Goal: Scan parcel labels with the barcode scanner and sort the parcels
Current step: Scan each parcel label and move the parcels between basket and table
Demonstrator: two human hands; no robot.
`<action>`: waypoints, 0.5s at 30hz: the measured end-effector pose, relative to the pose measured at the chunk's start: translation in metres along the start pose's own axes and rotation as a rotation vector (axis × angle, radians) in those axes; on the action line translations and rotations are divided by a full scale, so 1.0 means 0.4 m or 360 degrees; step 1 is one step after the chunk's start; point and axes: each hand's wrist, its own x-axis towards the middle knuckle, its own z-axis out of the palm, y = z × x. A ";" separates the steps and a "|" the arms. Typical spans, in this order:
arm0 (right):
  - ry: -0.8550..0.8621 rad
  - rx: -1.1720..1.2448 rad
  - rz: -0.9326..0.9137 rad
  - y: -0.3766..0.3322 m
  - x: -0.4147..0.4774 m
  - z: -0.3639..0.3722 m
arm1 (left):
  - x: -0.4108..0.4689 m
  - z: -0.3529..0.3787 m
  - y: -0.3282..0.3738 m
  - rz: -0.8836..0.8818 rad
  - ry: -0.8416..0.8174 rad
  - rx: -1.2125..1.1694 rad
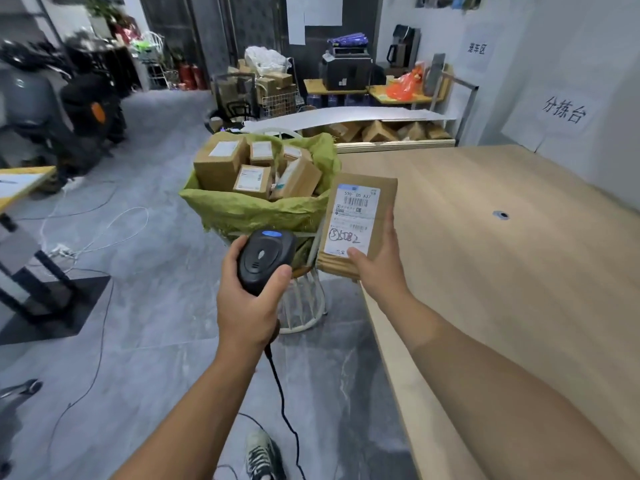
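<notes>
1. Beside the left edge of the table [502,258], above the floor, the right hand [375,270] holds a parcel [372,206] upright, its face turned to the camera.
2. The thumb presses on the bottom of the label [353,220]. The fingers curl up the parcel's right side and behind it, a firm hold.
3. The parcel is a flat brown cardboard box, taller than it is wide, with a ribbed lower end.
4. Its white label covers most of the face. It has a blue strip on top, a line of printed code, a barcode beneath, and a smaller barcode lower down. Near the bottom is black handwriting that begins with a circled figure. The fine print is too blurred to read.
5. The left hand [247,301] is wrapped tight round a black scanner [265,259], thumb along the right of its head, which bears a blue patch.
6. The scanner sits left of and lower than the parcel, apart from it; it seems aimed forward rather than at the label.
7. A black cable [284,408] hangs from the handle to the floor, passing a shoe [261,452].
8. Behind the scanner, a green sack [263,211] on a white wire stand [301,306] holds brown labelled boxes [221,164].
</notes>
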 end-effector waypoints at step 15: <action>0.0067 0.0008 0.0019 -0.110 0.584 0.442 | 0.761 -0.064 -0.177 0.0087 0.0079 -0.0062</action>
